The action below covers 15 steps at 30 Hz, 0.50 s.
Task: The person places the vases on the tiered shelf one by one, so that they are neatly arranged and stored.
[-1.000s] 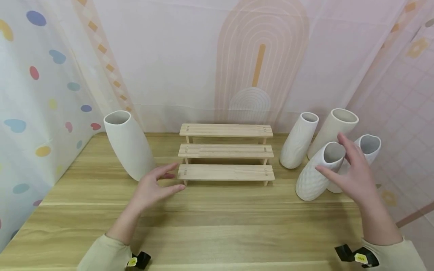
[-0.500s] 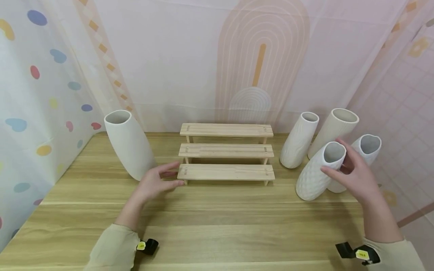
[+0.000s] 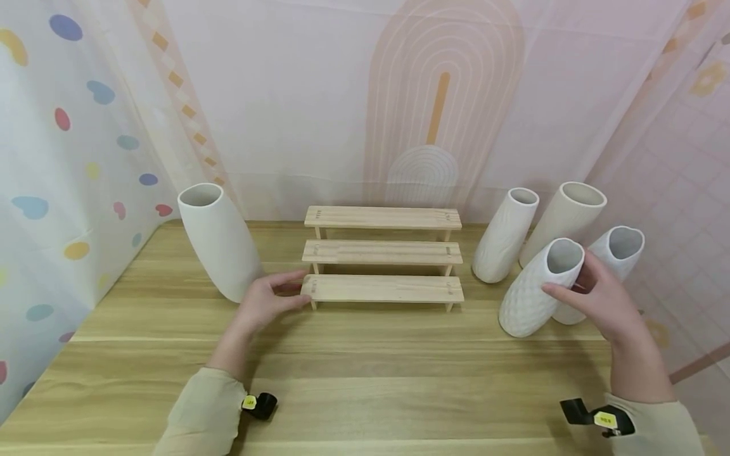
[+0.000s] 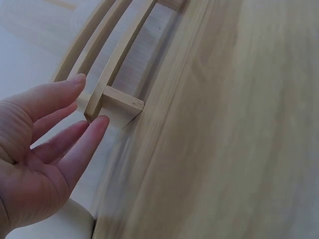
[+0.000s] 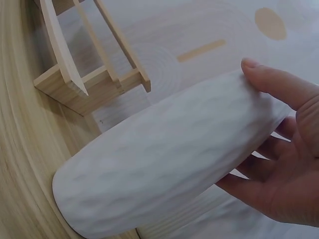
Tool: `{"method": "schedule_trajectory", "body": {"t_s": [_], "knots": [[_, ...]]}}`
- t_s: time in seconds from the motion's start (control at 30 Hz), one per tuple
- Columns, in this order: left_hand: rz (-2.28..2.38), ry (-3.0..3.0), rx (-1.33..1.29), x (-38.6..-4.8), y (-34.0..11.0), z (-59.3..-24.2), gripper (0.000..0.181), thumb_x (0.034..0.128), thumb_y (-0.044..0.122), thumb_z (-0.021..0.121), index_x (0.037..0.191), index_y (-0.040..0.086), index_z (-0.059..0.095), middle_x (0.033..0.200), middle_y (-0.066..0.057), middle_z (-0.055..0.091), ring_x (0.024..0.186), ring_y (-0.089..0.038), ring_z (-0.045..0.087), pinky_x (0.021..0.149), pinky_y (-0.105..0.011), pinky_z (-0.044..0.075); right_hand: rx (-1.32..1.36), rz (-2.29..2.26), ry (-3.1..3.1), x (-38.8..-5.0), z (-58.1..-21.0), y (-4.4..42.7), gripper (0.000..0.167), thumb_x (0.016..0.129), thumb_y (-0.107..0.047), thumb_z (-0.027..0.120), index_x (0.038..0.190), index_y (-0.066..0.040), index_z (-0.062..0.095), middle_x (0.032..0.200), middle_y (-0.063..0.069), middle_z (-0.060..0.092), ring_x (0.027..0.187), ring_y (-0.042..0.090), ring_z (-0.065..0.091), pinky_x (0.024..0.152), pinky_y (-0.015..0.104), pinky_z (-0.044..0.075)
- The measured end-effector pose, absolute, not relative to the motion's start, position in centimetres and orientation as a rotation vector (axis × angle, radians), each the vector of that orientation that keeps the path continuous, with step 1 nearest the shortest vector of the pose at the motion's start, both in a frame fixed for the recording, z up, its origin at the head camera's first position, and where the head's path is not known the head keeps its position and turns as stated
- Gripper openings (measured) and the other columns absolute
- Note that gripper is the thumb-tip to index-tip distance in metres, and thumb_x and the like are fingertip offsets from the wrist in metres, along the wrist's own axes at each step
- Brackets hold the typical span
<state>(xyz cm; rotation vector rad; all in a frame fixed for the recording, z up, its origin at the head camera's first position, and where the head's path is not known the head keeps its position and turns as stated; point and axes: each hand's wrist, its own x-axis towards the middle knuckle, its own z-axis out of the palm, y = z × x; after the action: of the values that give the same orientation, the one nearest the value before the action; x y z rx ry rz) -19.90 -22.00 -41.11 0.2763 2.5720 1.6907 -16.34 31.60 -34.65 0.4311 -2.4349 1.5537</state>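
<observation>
The right hand [image 3: 607, 301] clasps the upper part of a dimpled vase [image 3: 527, 304], which stands to the wooden rack's [image 3: 388, 289] near right, while the left hand [image 3: 265, 303] straddles the rack's left end, gripping or merely touching, I cannot tell. Swinging the dimpled vase could knock the wavy-mouthed vase [image 3: 618, 253] farther right of the rack; an uneven left-hand push might skew the rack itself.

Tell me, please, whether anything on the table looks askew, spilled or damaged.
Nothing stands out: no spill shows on the table, the wooden stand looks level, and the dimpled vase shows no visible chip. The far-right vase has an uneven rim, but its smooth curve suggests design, not damage.
</observation>
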Motion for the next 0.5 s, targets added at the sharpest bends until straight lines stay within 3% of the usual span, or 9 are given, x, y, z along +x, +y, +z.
{"method": "schedule_trajectory", "body": {"t_s": [0.27,0.5], "knots": [[1.67,2.621,0.27,-20.4,-21.7,-41.5,0.048,0.0829,0.009,0.081,0.126,-0.003,0.065,0.135,-0.019,0.057,0.113,-0.034,0.06,0.084,-0.018,0.051,0.366,1.539,-2.375,-16.2,-35.1,31.1,0.056,0.083,0.012,0.071,0.129,-0.017,0.057,0.106,-0.015,0.063,0.096,-0.001,0.059,0.079,0.008,0.046],[1.664,2.617,0.269,-20.7,-21.8,-41.8,0.047,0.0829,0.01,0.081,0.126,-0.003,0.066,0.137,-0.019,0.055,0.111,-0.034,0.06,0.082,-0.02,0.053,0.265,1.454,-2.338,-15.8,-34.5,30.0,0.054,0.082,0.009,0.073,0.127,-0.017,0.059,0.103,-0.017,0.063,0.093,-0.002,0.06,0.079,0.008,0.047]]}}
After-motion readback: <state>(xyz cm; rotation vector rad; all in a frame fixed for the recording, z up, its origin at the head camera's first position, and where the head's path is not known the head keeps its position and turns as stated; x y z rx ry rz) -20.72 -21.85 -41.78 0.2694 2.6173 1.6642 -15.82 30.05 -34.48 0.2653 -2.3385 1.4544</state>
